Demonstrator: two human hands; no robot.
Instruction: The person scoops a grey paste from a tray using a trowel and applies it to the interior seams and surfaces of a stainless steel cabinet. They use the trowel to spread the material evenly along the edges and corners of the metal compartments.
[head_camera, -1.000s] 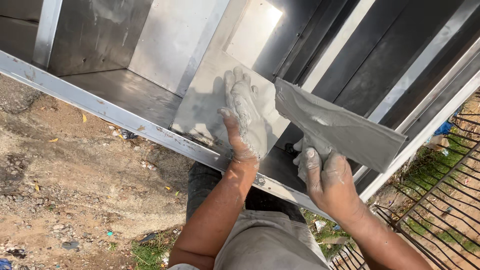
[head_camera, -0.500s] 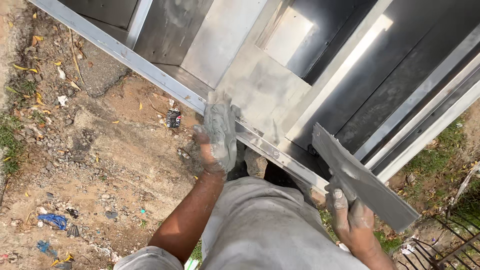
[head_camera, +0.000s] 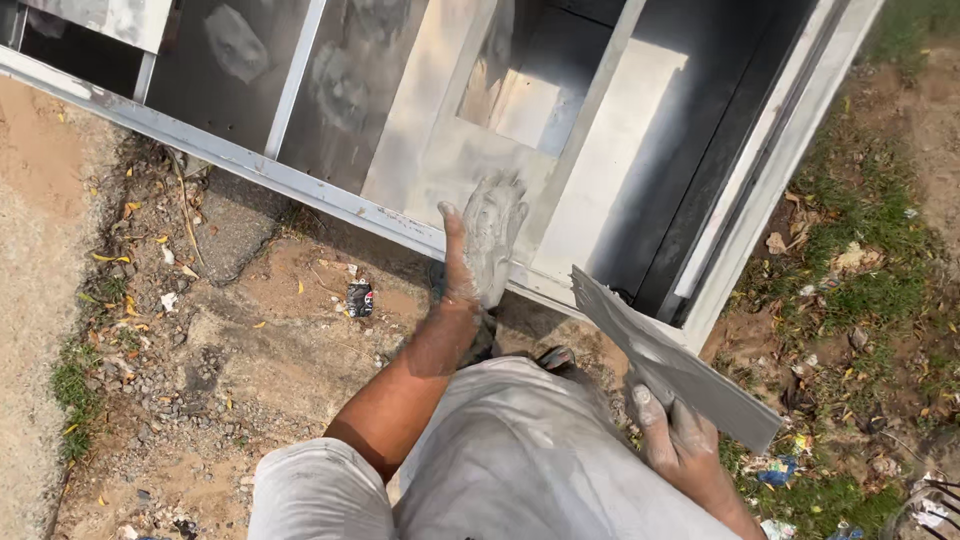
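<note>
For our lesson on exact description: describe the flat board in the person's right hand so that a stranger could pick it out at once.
Start at the big grey metal frame lying on the dirt. At its near right corner, the right hand holds a long flat grey board by its lower edge. Unlike the frame's fixed panels, it is loose, tilted and smeared with grey paste.
</note>
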